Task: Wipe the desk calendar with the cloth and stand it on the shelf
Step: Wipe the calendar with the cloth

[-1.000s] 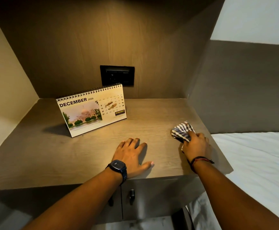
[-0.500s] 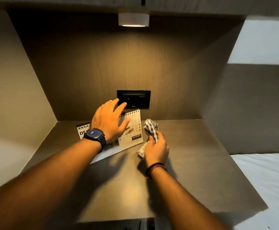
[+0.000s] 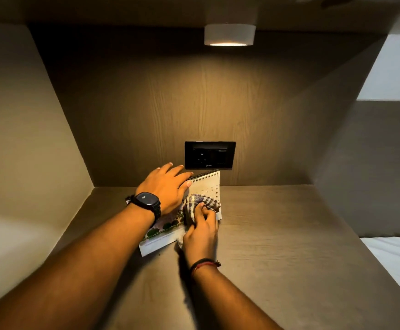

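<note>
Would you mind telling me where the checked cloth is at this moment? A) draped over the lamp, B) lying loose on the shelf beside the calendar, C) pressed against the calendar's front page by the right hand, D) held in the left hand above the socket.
C: the right hand presses the checked cloth onto the front page of the desk calendar, while the left hand steadies its spiral top.

Alcove, wood-grain back panel (image 3: 194, 103) and plain side panels, brown. Flat wooden surface (image 3: 277, 246) below. Lamp (image 3: 229, 34), white, round, lit, fixed under the top board. Black socket plate (image 3: 210, 155) low on the back panel. White bedding (image 3: 399, 263) at right; pale wall (image 3: 396, 72) above it.
</note>
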Available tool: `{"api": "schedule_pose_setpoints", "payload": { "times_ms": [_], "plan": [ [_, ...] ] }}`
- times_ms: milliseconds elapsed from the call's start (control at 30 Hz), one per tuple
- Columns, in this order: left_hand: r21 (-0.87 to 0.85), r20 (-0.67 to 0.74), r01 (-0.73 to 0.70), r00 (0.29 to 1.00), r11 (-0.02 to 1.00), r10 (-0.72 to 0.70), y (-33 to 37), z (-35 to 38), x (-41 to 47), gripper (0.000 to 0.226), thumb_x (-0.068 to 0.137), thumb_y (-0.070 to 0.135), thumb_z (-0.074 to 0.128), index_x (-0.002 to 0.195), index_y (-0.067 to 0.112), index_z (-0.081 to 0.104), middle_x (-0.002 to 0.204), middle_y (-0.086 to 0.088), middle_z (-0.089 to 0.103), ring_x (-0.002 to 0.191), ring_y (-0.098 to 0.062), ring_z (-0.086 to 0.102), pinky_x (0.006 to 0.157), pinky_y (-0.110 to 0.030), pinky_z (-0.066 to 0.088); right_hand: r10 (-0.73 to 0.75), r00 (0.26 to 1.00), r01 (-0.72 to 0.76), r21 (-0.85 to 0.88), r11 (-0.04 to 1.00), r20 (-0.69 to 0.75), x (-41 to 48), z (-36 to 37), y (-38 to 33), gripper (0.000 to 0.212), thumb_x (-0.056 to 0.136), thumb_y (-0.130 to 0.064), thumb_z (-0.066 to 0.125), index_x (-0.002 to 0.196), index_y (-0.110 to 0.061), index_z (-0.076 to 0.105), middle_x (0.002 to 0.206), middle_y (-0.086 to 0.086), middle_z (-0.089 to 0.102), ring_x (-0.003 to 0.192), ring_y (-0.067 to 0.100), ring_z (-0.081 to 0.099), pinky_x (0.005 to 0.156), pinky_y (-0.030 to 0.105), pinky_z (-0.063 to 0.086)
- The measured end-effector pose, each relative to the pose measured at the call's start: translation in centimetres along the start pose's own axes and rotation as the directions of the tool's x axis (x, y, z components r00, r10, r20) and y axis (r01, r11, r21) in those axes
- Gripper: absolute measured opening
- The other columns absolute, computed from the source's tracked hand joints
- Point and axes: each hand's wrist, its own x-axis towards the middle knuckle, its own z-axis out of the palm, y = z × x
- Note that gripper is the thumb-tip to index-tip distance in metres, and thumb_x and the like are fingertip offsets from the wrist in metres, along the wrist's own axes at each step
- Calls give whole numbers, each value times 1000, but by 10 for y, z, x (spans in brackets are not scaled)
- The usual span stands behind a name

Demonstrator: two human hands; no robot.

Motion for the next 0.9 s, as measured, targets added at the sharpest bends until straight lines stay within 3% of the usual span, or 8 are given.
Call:
{"api": "schedule_pose_setpoints", "payload": {
  "times_ms": [133, 233, 300, 467, 567, 700, 767, 900],
  "plan": [
    [17, -15, -6, 1000, 1000, 6, 0, 1, -2, 45, 96, 45, 22, 138, 33, 34, 150, -1, 35, 138, -27, 24, 111, -46, 26, 121, 992, -123, -56, 991, -39, 7, -5, 7, 57, 85, -2, 50, 137, -25, 39, 133, 1, 43, 106, 25, 55, 90, 41, 52],
    [48, -17, 10, 1000, 999, -10, 0, 1, -3, 46, 96, 47, 22, 138, 34, 34, 150, 0, 35, 139, -28, 23, 110, -47, 25, 288, 949, -256, 217, 942, -130, 24, -7, -5, 57, 86, 8, 46, 137, -15, 39, 139, 7, 41, 115, 26, 53, 102, 35, 42],
    [74, -20, 6, 1000, 997, -5, 1, 2, -3, 46, 95, 47, 20, 138, 34, 33, 150, 0, 34, 139, -28, 23, 110, -46, 24, 291, 948, -247, 276, 929, -130, 25, -2, -11, 57, 85, 10, 45, 137, -14, 40, 136, 5, 42, 113, 24, 54, 99, 29, 40],
    [84, -31, -1, 1000, 996, 4, -1, 2, -2, 46, 96, 47, 21, 138, 33, 34, 150, 0, 35, 138, -28, 23, 109, -46, 25, 55, 998, -55, 18, 998, -20, -5, 10, 5, 57, 83, -1, 51, 132, -30, 43, 125, -3, 46, 104, 20, 54, 87, 41, 54],
    [78, -31, 1, 1000, 997, 1, 0, 3, -2, 47, 96, 47, 21, 138, 33, 34, 150, -1, 35, 139, -28, 23, 110, -45, 24, 166, 986, -166, -3, 986, -30, 3, 4, 15, 55, 84, -3, 51, 132, -30, 44, 130, -4, 46, 105, 21, 54, 86, 43, 54],
    [77, -24, 4, 1000, 997, -3, 1, 2, -1, 46, 96, 47, 21, 138, 32, 34, 151, -1, 34, 139, -27, 21, 110, -45, 24, 321, 938, -279, 265, 923, -130, 25, 0, -6, 56, 84, 8, 48, 135, -16, 43, 139, 4, 43, 113, 20, 52, 100, 26, 35],
    [77, -25, 3, 1000, 997, -1, 1, 2, -1, 46, 96, 47, 22, 138, 32, 34, 151, -1, 34, 139, -28, 22, 110, -45, 24, 207, 970, -170, 254, 952, -126, 18, 2, -17, 56, 84, 9, 48, 133, -19, 46, 135, 1, 44, 111, 15, 49, 97, 22, 36],
    [81, -39, 6, 999, 997, -3, 0, 3, -2, 46, 96, 47, 23, 137, 32, 36, 150, -1, 35, 139, -27, 23, 110, -44, 24, -207, 976, 212, -84, 974, 69, -9, 5, 8, 61, 80, 3, 54, 133, -25, 45, 128, 6, 48, 114, 26, 45, 93, 40, 49]
  ]
}}
